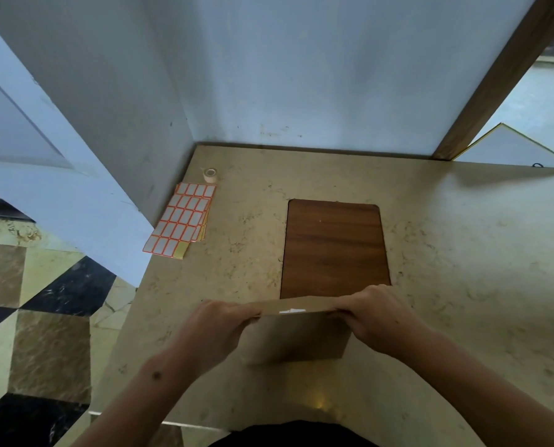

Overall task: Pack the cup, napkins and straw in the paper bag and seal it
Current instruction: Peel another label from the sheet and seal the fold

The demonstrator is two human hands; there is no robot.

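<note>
Standing lower centre, brown paper bag [296,337] is pinched at its folded top by left hand [219,321] and right hand [377,312]; white sliver inside, possibly napkins.

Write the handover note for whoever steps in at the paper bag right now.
Left hand: pinching the left end of the paper bag's top edge.
Right hand: pinching the right end of the same edge.
Bag stands on the counter, near the front edge; something white shows at its mouth. Cup, napkins and straw are nowhere else in view, probably inside.
Done: packing, apparently. Top looks partly folded.
Left: finish the fold and seal it. Sticker sheets and tape roll lie far left by the wall.
</note>
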